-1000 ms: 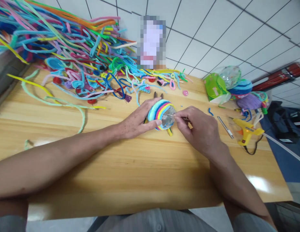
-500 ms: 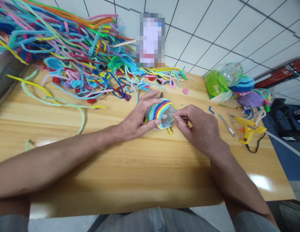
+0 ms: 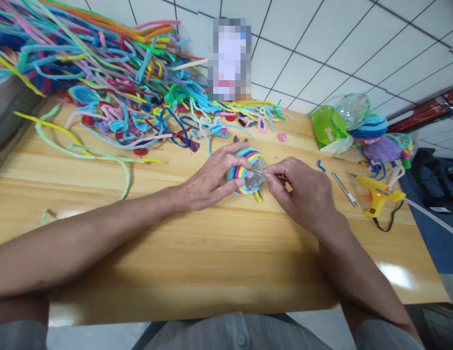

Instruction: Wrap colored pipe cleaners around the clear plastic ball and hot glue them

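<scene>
A small round object wrapped in rainbow stripes of pipe cleaner [image 3: 252,156] rests on the table, its clear, shiny end bare and facing right. My left hand [image 3: 215,172] grips it from the left, thumb on the near side and index finger bent over the top, touching the stripes near the bare end. In a pinch, my right hand [image 3: 301,189] holds a thin pointed metal tool [image 3: 260,171], with its tip reaching the edge of the stripes by my left index finger. Most of the tool is hidden in my palm. A short yellow piece [image 3: 258,197] pokes out below the object.
Tangled pipe cleaners [image 3: 113,73] cover the back left, behind a phone-like, blurred-out upright thing [image 3: 230,63]. To the right lie a utility knife [image 3: 344,189], a yellow glue gun [image 3: 381,194], a blue scrap [image 3: 321,166] and a green packet [image 3: 330,129].
My left index finger has bent and come down onto the stripes beside the tool's tip. The right hand has barely moved, and the view has shifted slightly.
</scene>
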Demonstrator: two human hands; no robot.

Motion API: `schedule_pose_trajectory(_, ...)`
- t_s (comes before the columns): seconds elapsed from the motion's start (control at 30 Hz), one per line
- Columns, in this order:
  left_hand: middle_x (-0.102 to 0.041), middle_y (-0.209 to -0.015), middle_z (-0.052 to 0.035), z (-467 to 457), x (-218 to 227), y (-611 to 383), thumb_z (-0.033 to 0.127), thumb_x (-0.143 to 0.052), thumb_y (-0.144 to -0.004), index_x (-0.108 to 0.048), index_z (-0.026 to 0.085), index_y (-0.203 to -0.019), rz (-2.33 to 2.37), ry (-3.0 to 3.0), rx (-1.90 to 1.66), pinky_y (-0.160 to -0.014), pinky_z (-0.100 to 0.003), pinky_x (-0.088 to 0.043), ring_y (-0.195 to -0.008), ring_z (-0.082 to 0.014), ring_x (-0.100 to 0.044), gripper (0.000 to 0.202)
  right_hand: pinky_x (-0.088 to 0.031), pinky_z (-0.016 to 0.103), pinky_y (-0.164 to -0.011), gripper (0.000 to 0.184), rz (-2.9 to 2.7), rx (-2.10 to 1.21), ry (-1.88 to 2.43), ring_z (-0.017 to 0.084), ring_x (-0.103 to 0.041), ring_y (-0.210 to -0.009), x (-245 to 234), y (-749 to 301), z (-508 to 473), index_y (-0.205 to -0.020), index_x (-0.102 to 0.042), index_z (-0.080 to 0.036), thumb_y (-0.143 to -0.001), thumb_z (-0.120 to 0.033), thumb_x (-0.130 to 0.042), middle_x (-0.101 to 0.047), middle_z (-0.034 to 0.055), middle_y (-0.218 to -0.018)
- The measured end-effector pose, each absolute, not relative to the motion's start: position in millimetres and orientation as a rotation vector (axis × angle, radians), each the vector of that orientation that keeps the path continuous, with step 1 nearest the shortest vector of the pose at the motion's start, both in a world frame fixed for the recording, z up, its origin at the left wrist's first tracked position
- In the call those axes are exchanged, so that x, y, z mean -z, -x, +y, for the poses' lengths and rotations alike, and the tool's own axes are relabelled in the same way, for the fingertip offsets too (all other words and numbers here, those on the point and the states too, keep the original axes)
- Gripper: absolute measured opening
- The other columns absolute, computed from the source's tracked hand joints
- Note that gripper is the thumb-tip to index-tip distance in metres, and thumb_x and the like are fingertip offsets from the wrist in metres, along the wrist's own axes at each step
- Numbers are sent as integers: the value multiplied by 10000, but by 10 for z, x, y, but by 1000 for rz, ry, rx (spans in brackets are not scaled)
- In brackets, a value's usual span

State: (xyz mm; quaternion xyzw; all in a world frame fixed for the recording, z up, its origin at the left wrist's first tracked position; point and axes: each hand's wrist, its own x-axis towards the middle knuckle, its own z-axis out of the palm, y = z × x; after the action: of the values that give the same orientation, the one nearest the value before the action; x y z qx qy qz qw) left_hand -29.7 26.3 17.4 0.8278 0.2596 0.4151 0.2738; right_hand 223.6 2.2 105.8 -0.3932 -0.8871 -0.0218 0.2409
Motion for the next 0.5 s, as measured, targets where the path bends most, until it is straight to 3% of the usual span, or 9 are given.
schedule_pose_trajectory(0.5, -537, -1700, -157, 280, -199, 311, 523, -492, -1148, -561, 298, -1468, 683, -2203, -1063, -1387, -638, -348, -1701, -321, -390, 397, -437, 273, -587, 181, -2530, -113, 957, 124, -615, -620, -1184, -2292, -18, -896, -638, -276, -984, -126, -590, -703, -49, -749)
